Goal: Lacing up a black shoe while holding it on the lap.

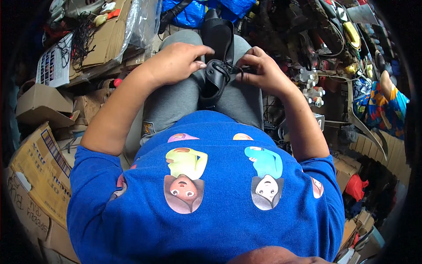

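Well to the left of the left hand sits an open cardboard box (44,103), with stacked flat cardboard (103,42) nearer the hand and farther from the body; the left hand (173,64) hovers over one thigh of the grey trousers (169,101), its thumb and forefinger parted, with no held thing visible between them, the other fingers hidden from view; between the two hands, just beside the left fingertips, the black shoe (215,79) rests between the thighs, its eyelets showing; a thin dark lace (241,72) runs from it toward the right; the right hand (266,72) is half curled there, with the lace at its fingertips, though whether it is pinched cannot be told; beyond that hand stand small clear bottles (314,94), and well apart, farther right, is a bright patterned cloth (381,112); the step in hand appears to be working the lace at the eyelets; the next move seems to call for a sure pinch on the lace, with the left hand steadying the shoe.
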Action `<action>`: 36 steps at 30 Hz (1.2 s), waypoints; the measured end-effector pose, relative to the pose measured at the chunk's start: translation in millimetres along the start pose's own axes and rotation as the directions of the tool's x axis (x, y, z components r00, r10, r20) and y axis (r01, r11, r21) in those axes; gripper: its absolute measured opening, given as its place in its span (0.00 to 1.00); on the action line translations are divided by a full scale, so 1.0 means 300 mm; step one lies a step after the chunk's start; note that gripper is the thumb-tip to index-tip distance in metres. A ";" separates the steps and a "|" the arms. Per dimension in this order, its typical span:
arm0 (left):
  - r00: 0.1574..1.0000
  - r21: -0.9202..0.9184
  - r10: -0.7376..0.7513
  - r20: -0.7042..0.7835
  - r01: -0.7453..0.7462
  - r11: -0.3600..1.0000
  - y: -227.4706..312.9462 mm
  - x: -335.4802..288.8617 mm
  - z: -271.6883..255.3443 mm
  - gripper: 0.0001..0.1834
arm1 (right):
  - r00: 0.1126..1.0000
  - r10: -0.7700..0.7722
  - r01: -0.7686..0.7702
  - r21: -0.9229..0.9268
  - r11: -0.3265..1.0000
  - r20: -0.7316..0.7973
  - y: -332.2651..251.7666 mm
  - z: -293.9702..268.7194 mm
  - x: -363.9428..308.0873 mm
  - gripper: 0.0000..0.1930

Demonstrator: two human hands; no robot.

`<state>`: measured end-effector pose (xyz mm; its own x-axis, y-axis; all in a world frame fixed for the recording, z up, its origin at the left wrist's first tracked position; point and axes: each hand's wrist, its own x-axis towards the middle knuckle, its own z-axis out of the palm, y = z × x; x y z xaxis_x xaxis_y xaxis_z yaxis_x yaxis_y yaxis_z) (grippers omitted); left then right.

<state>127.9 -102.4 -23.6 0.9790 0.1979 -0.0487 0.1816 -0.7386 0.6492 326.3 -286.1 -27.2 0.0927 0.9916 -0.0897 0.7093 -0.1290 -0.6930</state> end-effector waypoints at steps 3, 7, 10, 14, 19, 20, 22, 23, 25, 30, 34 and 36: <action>0.988 -0.101 0.010 0.153 0.006 0.995 -0.010 -0.059 -0.047 0.12 | 0.994 0.066 -0.068 -0.025 0.997 -0.091 0.031 0.004 -0.006 0.12; 0.910 -0.104 -0.281 0.304 0.325 0.940 -0.070 -0.121 -0.145 0.13 | 0.761 0.460 -0.050 0.666 0.744 -0.456 0.205 0.039 -0.022 0.13; 0.888 -0.169 -0.392 0.239 0.435 0.884 -0.119 -0.116 -0.133 0.16 | 0.748 0.599 0.296 0.951 0.086 -0.287 0.166 0.049 0.001 0.16; 0.890 -0.995 -0.455 -0.033 -0.074 -0.074 0.057 0.010 -0.048 0.23 | 0.951 0.306 0.235 0.761 -0.604 -0.051 0.156 0.054 -0.003 0.20; 0.950 -0.927 -0.310 0.040 -0.080 -0.366 -0.227 -0.015 -0.004 0.24 | 0.942 0.335 0.092 0.983 -0.159 -0.034 0.194 0.048 -0.098 0.24; 0.952 -0.927 -0.305 0.034 -0.084 -0.365 -0.222 -0.003 -0.009 0.24 | 0.938 0.344 0.091 0.991 -0.101 -0.051 0.205 0.065 -0.104 0.24; 0.911 -0.940 -0.406 0.076 -0.071 -0.334 -0.206 0.024 -0.020 0.24 | 0.933 0.358 0.104 0.984 -0.146 -0.045 0.231 0.076 -0.110 0.22; 0.876 -0.974 -0.474 0.088 -0.023 -0.224 -0.177 0.029 -0.036 0.23 | 0.901 0.433 0.050 0.990 -0.129 0.011 0.234 0.071 -0.118 0.21; 0.826 -0.972 -0.563 -0.039 0.099 0.213 -0.223 -0.027 -0.098 0.21 | 0.834 0.537 -0.113 0.992 -0.051 0.123 0.276 0.046 -0.191 0.11; 0.760 -0.003 -0.179 -0.625 0.227 0.974 -0.168 -0.194 -0.134 0.16 | 0.840 0.529 -0.389 0.541 0.746 -0.125 0.512 -0.064 -0.357 0.30; 0.940 0.174 0.054 -0.336 0.006 0.985 0.149 -0.131 0.032 0.35 | 0.944 0.301 -0.221 0.413 0.883 -0.138 0.114 -0.122 -0.033 0.35; 0.988 0.280 0.005 -0.152 0.038 0.959 0.228 -0.087 0.102 0.46 | 0.995 0.082 -0.079 0.046 0.996 -0.064 0.016 -0.119 0.100 0.37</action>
<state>117.7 -177.8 -1.3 0.9544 0.2900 0.0705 0.2377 -0.8815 0.4080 357.6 -257.0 -7.7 0.1953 0.9756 -0.1001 0.6668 -0.2069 -0.7159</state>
